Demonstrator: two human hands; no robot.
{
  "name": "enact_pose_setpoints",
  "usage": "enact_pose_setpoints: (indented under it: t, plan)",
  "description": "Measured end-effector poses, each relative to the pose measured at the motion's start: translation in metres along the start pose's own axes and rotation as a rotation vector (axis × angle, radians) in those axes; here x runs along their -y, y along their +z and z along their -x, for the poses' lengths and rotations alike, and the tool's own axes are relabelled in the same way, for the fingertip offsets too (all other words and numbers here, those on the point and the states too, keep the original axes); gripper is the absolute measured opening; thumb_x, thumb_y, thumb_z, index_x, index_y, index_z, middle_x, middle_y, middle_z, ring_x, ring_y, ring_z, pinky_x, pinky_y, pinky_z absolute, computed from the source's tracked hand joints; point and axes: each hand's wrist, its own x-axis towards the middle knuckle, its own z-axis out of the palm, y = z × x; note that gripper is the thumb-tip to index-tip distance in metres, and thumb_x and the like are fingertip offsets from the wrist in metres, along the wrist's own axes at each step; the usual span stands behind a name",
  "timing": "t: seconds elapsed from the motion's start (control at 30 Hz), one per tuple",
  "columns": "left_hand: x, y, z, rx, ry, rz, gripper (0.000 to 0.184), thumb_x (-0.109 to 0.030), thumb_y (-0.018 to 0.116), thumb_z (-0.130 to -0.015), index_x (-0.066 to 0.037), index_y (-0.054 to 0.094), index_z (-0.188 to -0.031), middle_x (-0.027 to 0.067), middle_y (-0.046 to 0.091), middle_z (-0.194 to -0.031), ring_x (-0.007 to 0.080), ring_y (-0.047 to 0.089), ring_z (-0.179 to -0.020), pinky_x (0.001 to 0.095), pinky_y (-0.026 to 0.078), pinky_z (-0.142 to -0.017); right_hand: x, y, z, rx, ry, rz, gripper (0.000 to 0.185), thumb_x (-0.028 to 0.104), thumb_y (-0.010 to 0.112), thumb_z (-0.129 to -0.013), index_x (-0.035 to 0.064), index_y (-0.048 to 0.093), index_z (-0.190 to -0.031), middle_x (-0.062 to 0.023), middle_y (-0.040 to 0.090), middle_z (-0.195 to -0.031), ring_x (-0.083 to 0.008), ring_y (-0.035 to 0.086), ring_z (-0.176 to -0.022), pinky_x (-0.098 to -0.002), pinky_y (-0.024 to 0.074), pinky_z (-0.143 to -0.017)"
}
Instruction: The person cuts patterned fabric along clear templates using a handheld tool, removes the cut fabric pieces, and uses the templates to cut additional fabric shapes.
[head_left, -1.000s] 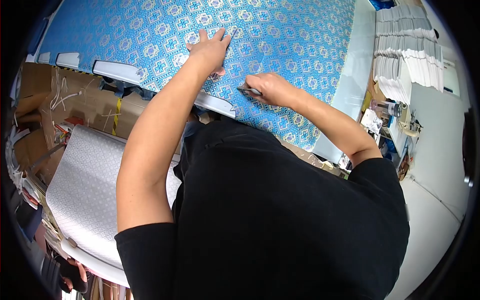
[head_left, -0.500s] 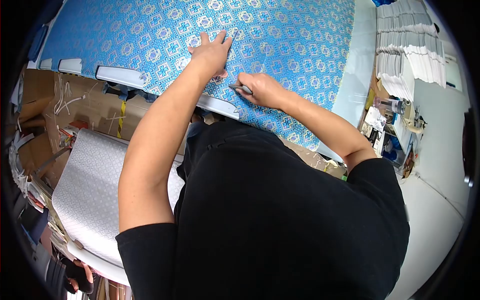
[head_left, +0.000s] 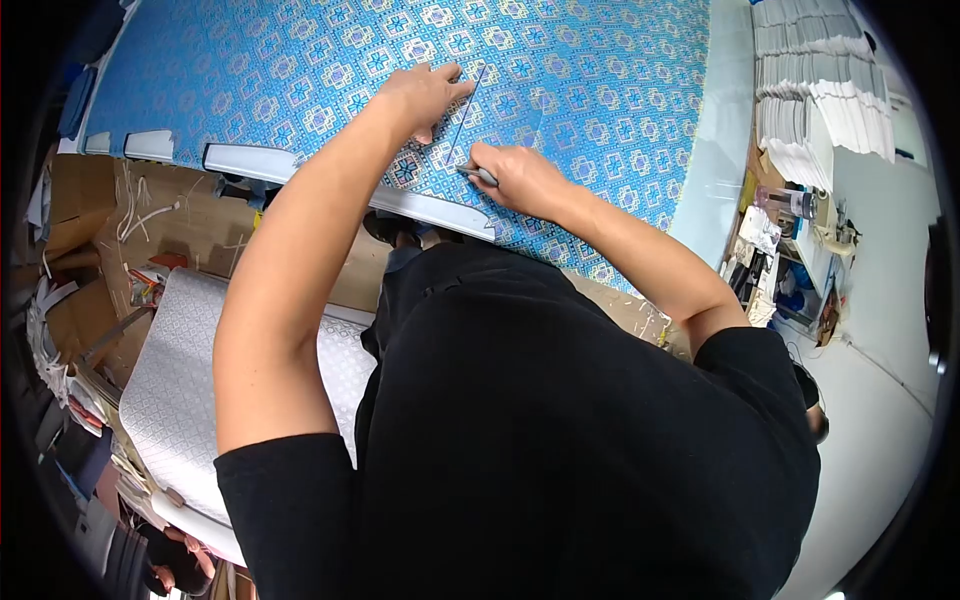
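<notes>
A blue patterned fabric (head_left: 590, 90) is spread over the table in front of me. My left hand (head_left: 420, 95) lies on it, fingers bent and slightly apart, holding nothing. Beside its fingertips a thin dark line (head_left: 466, 115), like a slit, runs through the pattern toward my body. At its near end, my right hand (head_left: 518, 180) is closed around a small grey tool that looks like a utility knife (head_left: 482, 175). Its tip points left, close to the fabric; whether it touches cannot be made out.
White table edge strips (head_left: 430, 208) show along the fabric's near border. At the right stand stacks of folded white material (head_left: 815, 90) and a cluttered shelf (head_left: 790, 270). Behind me on the left lies a silvery patterned sheet (head_left: 190, 370). Another person (head_left: 180, 560) is at the lower left.
My left hand's spread fingers have bent and drawn together. The dark line now shows much longer between my hands. My right hand keeps nearly the same place, and the view has shifted slightly.
</notes>
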Motion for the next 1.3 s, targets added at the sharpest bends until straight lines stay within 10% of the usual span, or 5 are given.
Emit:
enact_pose_setpoints:
  t: [0.97,1.3]
  plan:
    - [0.057,0.017,-0.016,-0.146,0.383,0.145,0.095,-0.011,0.088,-0.068,-0.029,0.051,-0.154,0.0093,0.048,-0.156,0.0346,0.064,-0.126,0.0434,0.058,-0.104,0.024,0.070,-0.087,-0.394,-0.083,-0.190,0.020,0.015,0.076,-0.092,0.0086,0.060,-0.103,-0.0127,0.074,-0.100,-0.0369,0.072,-0.084,-0.0462,0.0581,-0.068]
    - [0.069,-0.011,-0.034,0.103,0.646,-0.003,0.101,-0.014,0.095,-0.067,-0.011,0.045,-0.154,0.0193,0.047,-0.148,0.0396,0.067,-0.115,0.0457,0.060,-0.093,0.094,0.097,-0.081,-0.591,0.381,-0.232,0.019,0.008,0.078,-0.090,0.0067,0.071,-0.108,-0.0118,0.076,-0.103,-0.0334,0.073,-0.089,-0.0408,0.0582,-0.075]
